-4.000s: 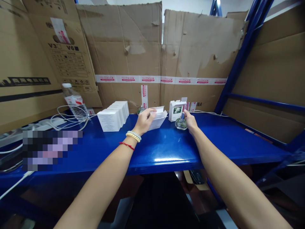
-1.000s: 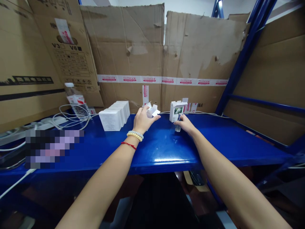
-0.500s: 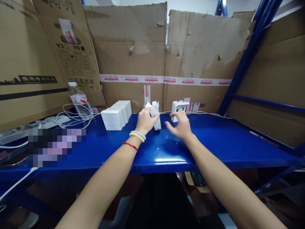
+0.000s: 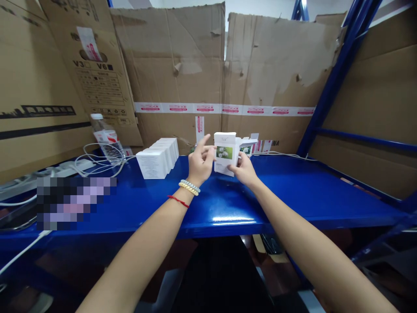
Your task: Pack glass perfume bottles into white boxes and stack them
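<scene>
A small white carton (image 4: 225, 152) with a picture of white flowers on green stands upright, its front facing me, its top seemingly closed. My right hand (image 4: 245, 170) grips it at the lower right, thumb on the front. At its left edge is my left hand (image 4: 200, 164), fingers apart and partly stretched; whether a fingertip touches the carton I cannot tell. Behind my right hand stands another white carton (image 4: 247, 141) with flaps raised, partly hidden. To the left, several white cartons (image 4: 151, 165) stand in a row.
The blue shelf (image 4: 137, 204) carries a water bottle (image 4: 107, 138), white cables (image 4: 85, 157), a power strip (image 4: 70, 168) and a blurred-out phone (image 4: 19, 217) at left. Large cardboard sheets (image 4: 176, 52) wall off the back; a blue post (image 4: 339, 74) rises at right.
The carton, earlier at my left hand and turned edge-on, now faces me in my right hand. My right hand has closed on it; my left fingers have loosened and spread.
</scene>
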`<action>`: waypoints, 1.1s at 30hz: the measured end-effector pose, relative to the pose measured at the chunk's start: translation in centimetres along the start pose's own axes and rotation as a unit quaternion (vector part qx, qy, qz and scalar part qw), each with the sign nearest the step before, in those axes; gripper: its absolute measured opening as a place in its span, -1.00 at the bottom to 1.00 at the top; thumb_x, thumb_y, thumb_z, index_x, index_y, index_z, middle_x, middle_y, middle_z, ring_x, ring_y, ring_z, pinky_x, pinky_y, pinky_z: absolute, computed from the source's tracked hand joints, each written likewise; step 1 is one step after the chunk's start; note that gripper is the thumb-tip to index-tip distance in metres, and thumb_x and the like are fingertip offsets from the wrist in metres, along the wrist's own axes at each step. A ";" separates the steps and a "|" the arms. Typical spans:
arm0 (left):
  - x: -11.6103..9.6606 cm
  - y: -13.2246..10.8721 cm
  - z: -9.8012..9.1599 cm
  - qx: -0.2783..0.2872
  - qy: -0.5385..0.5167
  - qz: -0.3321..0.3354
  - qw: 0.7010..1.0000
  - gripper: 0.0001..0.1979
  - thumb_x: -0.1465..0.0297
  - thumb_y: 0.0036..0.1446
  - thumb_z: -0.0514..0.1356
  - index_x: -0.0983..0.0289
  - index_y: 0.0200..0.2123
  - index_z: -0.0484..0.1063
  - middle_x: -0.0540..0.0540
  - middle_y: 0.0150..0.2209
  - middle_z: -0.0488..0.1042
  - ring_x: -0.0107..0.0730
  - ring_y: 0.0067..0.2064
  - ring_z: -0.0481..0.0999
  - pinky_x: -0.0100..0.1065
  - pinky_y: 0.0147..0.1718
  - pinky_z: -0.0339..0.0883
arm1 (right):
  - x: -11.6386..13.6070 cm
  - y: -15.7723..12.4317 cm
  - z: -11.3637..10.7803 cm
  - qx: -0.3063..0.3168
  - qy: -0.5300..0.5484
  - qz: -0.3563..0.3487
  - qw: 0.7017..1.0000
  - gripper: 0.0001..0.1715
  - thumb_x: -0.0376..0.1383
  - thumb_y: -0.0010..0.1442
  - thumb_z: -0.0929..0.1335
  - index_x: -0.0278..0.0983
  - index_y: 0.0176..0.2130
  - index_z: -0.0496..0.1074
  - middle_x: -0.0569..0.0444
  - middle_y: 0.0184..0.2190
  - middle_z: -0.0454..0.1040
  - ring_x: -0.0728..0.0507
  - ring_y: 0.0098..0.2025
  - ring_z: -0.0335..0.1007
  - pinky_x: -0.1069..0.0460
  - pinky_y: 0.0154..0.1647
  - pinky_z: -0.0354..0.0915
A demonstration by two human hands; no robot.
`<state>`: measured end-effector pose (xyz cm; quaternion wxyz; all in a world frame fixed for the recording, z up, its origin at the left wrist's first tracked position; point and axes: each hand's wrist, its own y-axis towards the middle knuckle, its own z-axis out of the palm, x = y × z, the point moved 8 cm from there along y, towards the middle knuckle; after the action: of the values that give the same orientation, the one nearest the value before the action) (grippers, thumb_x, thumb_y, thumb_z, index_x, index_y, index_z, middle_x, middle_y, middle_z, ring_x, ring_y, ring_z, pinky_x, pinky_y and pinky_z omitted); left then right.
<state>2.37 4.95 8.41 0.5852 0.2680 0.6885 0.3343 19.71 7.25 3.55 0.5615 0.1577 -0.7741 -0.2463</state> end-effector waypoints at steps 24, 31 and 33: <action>3.5 0.8 -1.0 0.004 0.137 -0.084 0.987 -0.13 0.51 0.02 0.24 0.23 0.27 -0.23 0.27 0.04 0.43 -0.16 0.04 0.50 -0.10 0.11 0.30 | 0.7 -1.2 -9.8 -0.334 -0.039 -0.005 0.942 -0.76 -0.28 -0.09 0.22 -0.28 -0.40 0.40 0.05 -0.51 0.46 -0.12 -0.41 0.42 -0.03 -0.31 0.37; 2.8 0.7 0.3 0.079 0.145 -0.012 0.986 -0.39 0.52 0.03 0.17 0.18 0.14 0.03 0.20 0.11 0.33 -0.24 0.12 0.38 -0.14 0.14 0.23 | -5.2 1.0 -8.8 -0.168 -0.004 0.163 0.972 -0.54 -0.36 -0.33 0.24 -0.27 -0.34 0.48 0.01 -0.31 0.56 -0.22 -0.17 0.46 -0.08 -0.12 0.36; 2.9 0.8 0.3 0.088 0.166 -0.016 0.982 -0.52 0.51 0.00 0.17 0.18 0.03 0.19 0.16 0.06 0.35 -0.22 0.08 0.39 -0.13 0.11 0.24 | -5.0 1.1 -7.2 -0.097 0.026 0.155 0.983 -0.57 -0.37 -0.35 0.24 -0.29 -0.38 0.48 0.03 -0.37 0.56 -0.20 -0.22 0.47 -0.06 -0.15 0.36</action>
<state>2.15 7.66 7.16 0.4420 0.2482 0.8069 0.3033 28.17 9.29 1.99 0.6256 -0.0128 -0.7468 -0.2255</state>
